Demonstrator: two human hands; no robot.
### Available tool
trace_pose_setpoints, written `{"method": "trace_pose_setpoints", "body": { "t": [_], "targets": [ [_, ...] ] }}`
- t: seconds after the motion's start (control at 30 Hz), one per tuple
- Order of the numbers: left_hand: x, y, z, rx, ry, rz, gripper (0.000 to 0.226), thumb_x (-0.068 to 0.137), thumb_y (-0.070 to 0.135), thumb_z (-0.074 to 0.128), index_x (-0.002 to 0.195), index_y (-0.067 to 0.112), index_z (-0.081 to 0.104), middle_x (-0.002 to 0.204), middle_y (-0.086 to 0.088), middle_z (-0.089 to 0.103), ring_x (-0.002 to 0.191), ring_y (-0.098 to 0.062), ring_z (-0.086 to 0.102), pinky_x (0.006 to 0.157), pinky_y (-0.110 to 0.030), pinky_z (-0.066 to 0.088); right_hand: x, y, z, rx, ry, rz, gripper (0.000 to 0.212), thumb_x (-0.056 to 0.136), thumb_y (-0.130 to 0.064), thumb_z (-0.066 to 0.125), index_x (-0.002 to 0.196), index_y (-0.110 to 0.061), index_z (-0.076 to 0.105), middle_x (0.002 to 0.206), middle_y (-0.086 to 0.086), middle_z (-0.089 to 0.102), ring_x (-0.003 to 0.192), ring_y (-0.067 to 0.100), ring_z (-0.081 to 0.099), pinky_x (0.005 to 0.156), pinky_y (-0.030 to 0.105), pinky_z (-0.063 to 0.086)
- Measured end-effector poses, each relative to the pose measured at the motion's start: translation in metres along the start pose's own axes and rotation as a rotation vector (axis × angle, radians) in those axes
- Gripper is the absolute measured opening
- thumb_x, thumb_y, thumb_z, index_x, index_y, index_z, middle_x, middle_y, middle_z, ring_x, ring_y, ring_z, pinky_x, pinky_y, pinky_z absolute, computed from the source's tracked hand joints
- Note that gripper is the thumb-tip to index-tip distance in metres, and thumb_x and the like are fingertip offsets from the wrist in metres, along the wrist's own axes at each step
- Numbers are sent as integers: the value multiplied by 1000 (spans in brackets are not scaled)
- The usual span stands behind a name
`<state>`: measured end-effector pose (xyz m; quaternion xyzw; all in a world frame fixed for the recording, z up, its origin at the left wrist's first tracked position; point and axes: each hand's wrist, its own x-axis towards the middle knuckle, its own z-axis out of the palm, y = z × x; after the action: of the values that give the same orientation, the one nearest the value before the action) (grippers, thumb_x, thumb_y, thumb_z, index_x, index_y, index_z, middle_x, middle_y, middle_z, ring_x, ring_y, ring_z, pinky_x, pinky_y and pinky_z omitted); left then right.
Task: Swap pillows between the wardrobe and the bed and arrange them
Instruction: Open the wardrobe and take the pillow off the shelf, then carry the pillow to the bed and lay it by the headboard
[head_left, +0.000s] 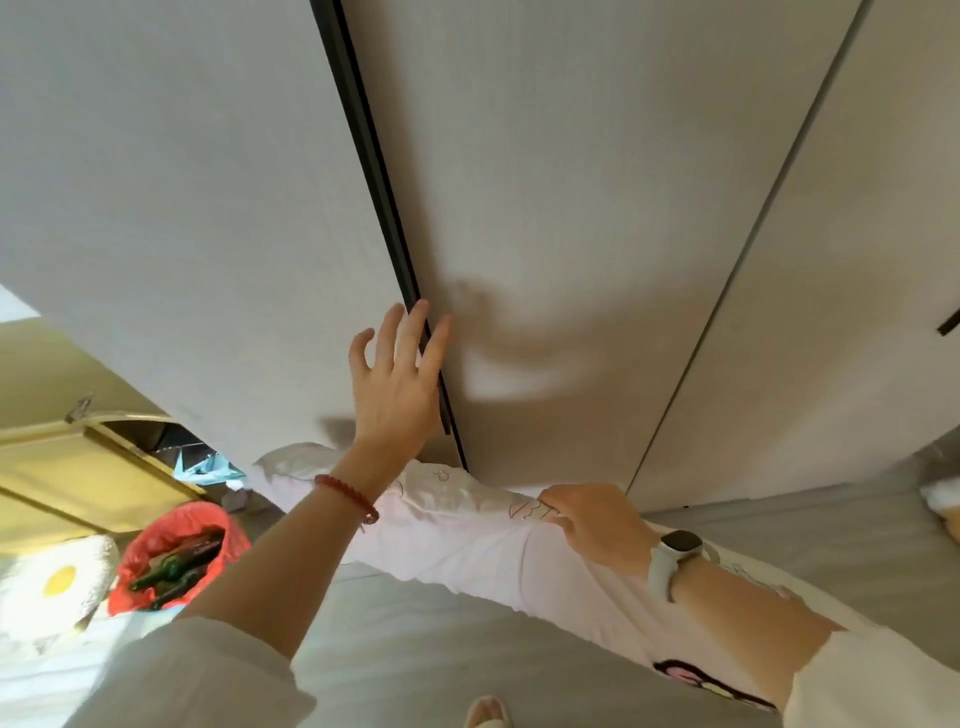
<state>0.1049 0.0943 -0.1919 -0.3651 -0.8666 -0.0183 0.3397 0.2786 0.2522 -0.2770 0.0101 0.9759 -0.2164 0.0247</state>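
A pale grey wardrobe door (571, 208) fills the upper view, with a long black handle strip (374, 171) running down its left edge. My left hand (397, 379) is raised with fingers spread, its fingertips at the lower part of that handle strip. A white-pink pillow (467, 535) with small drawn prints lies across the view below the doors. My right hand (597, 525), with a white watch on the wrist, is closed on the pillow's upper edge.
A second wardrobe door (857, 260) stands to the right. At lower left sit a bin with a red bag (176, 556) holding dark bottles, a yellow cabinet (78, 478) and a fluffy egg-patterned cushion (52, 582). Grey floor (415, 649) lies below.
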Motion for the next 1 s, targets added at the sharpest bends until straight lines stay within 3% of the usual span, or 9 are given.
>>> {"method": "trace_pose_setpoints", "body": {
  "t": [0.1, 0.23, 0.33, 0.47, 0.63, 0.73, 0.8, 0.87, 1.0],
  "targets": [
    [23, -35, -2, 405, -61, 355, 46, 71, 11, 63, 116, 19, 59, 133, -5, 53, 131, -28, 37, 100, -54, 36, 7, -1, -3, 5, -4, 33, 11, 91, -18, 45, 88, -13, 55, 95, 4, 67, 88, 29, 58, 67, 31, 36],
    [44, -60, -3, 646, -212, 490, 49, 76, 24, 64, 123, 26, 51, 134, 0, 50, 136, -25, 26, 107, -55, 24, 16, -8, -3, 4, -32, 46, 14, 92, -19, 43, 88, -11, 54, 95, 7, 66, 86, 31, 57, 66, 33, 36],
    [59, -53, 3, 637, -201, 491, 32, 84, 31, 59, 115, 23, 56, 128, 0, 53, 131, -23, 35, 107, -53, 25, 19, -12, -1, 15, -31, 32, 14, 91, -18, 44, 83, -10, 53, 92, 9, 66, 83, 32, 57, 62, 28, 27],
    [69, -55, 9, 573, -154, 576, 28, 74, 25, 69, 100, 20, 62, 114, 0, 61, 118, -22, 48, 103, -48, 34, 19, -10, 1, 31, -24, 37, 13, 90, -17, 44, 80, -14, 51, 94, 8, 66, 85, 32, 57, 63, 27, 26],
    [73, -61, 13, 396, 12, 601, 23, 69, 4, 69, 90, 9, 62, 101, -11, 66, 108, -27, 57, 101, -51, 36, 21, -4, 1, 8, -23, 78, 11, 90, -16, 45, 90, -12, 55, 97, 5, 66, 89, 30, 57, 68, 34, 37],
    [72, -69, 21, 301, 140, 571, 43, 74, -8, 58, 115, 4, 53, 125, -19, 57, 124, -33, 46, 105, -58, 21, 23, -2, 2, 6, -19, 91, 12, 89, -16, 45, 93, -13, 56, 100, 3, 66, 91, 30, 57, 73, 36, 41],
    [67, -76, 26, 356, 93, 508, 62, 83, 2, 54, 139, 9, 30, 148, -12, 30, 137, -27, 23, 109, -54, 13, 26, -2, 0, 5, -4, 89, 15, 90, -19, 44, 97, -14, 57, 102, 1, 66, 93, 29, 58, 74, 36, 41],
    [63, -79, 30, 388, 7, 461, 70, 88, 19, 54, 145, 14, 15, 152, -5, 19, 139, -22, 15, 111, -52, 12, 30, -3, -1, 0, 1, 91, 18, 91, -18, 43, 102, -15, 57, 107, 0, 66, 97, 28, 58, 76, 36, 43],
    [61, -70, 32, 385, -86, 373, 80, 84, 39, 54, 145, 18, 6, 154, -5, 17, 141, -23, 12, 109, -58, 10, 34, -4, -3, -7, -3, 93, 20, 90, -15, 43, 105, -17, 57, 109, 0, 66, 100, 26, 58, 81, 36, 45]
  ]
}}
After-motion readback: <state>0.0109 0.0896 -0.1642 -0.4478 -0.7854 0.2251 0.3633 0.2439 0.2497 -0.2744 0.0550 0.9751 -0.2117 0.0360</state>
